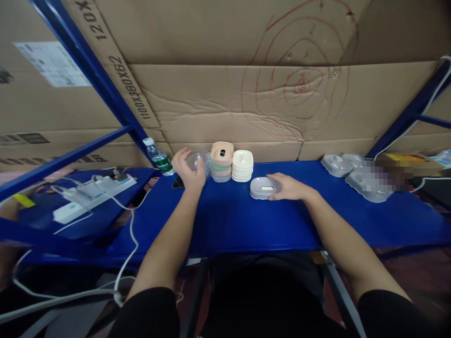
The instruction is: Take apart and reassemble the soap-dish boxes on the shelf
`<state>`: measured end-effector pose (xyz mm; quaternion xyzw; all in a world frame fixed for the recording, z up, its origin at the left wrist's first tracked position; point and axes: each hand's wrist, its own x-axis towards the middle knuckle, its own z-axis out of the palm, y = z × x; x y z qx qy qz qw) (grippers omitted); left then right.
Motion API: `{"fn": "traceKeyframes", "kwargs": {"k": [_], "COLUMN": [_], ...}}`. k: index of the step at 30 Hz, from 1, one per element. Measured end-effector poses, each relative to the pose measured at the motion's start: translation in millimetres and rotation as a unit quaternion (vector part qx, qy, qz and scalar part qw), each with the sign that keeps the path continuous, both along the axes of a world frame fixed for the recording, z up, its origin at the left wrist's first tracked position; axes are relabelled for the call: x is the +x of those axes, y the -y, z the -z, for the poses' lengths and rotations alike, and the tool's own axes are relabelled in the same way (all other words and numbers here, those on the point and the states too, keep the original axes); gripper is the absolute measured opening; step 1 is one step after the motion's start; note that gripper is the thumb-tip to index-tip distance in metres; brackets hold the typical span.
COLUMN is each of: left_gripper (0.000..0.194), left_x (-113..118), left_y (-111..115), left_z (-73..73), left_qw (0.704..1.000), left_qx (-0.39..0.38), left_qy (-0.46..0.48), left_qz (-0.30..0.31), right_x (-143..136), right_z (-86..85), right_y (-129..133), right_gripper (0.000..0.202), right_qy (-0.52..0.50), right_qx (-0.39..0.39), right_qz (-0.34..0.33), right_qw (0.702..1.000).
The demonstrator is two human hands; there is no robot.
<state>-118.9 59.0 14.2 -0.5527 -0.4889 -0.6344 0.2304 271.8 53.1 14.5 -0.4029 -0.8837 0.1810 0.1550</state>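
On the blue table, my right hand grips the right end of a grey oval container with a small white piece on top. My left hand is at a clear round plastic container, its fingers spread around the near left side; whether it bears any weight cannot be seen. Just right of that stands a stack of pink and green containers, the top one with a dark oval mark. A stack of cream square containers stands between it and the grey container.
A water bottle and a dark phone lie left of my left hand. Grey lidded trays sit at the right. A power strip with white cables is at the left. Cardboard walls the back.
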Motion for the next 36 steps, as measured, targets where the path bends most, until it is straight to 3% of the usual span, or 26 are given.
{"fn": "traceKeyframes", "kwargs": {"k": [2, 4, 6, 9, 11, 14, 19, 26, 29, 33, 36], "left_gripper": [0.040, 0.045, 0.045, 0.046, 0.053, 0.064, 0.061, 0.070, 0.074, 0.090, 0.096], "left_x": [25.3, 55.1, 82.5, 106.9, 110.2, 105.6, 103.9, 105.7, 106.1, 106.2, 103.6], "left_y": [14.3, 28.4, 39.9, 48.5, 48.5, 45.0, 43.1, 45.6, 46.3, 45.5, 43.2], "left_z": [-9.0, -12.8, -11.1, -2.5, 3.0, 6.5, 5.2, 4.1, 3.8, 4.2, 4.1], "left_qw": [0.992, 0.964, 0.926, 0.876, 0.860, 0.858, 0.867, 0.849, 0.849, 0.835, 0.847], "left_qx": [0.029, 0.021, -0.042, -0.138, -0.180, -0.214, -0.215, -0.232, -0.223, -0.187, -0.155], "left_qy": [-0.093, -0.202, -0.294, -0.372, -0.389, -0.374, -0.356, -0.376, -0.382, -0.419, -0.417], "left_qz": [0.082, 0.170, 0.235, 0.272, 0.278, 0.281, 0.275, 0.290, 0.288, 0.303, 0.293], "right_x": [-3.8, -7.5, -10.2, -11.2, -10.5, -9.8, -10.0, -8.8, -7.9, -4.8, -5.4], "right_z": [-0.9, -2.3, -4.1, -6.4, -6.2, -3.5, 0.2, 0.2, -0.8, -3.7, -7.0], "right_y": [1.7, 3.6, 5.5, 6.9, 6.4, 4.5, 3.5, 4.3, 3.6, 0.7, 0.3], "right_gripper": [0.101, 0.099, 0.095, 0.088, 0.085, 0.085, 0.085, 0.084, 0.077, 0.061, 0.059], "right_qy": [-0.022, -0.048, -0.078, -0.116, -0.127, -0.127, -0.136, -0.156, -0.181, -0.229, -0.269], "right_qx": [0.001, -0.004, -0.009, -0.023, -0.036, -0.041, -0.038, -0.062, -0.079, -0.101, -0.118], "right_qz": [-0.001, -0.001, -0.004, -0.004, -0.003, -0.011, -0.032, -0.018, -0.025, 0.025, 0.038], "right_qw": [1.000, 0.999, 0.997, 0.993, 0.991, 0.991, 0.989, 0.986, 0.980, 0.968, 0.955]}}
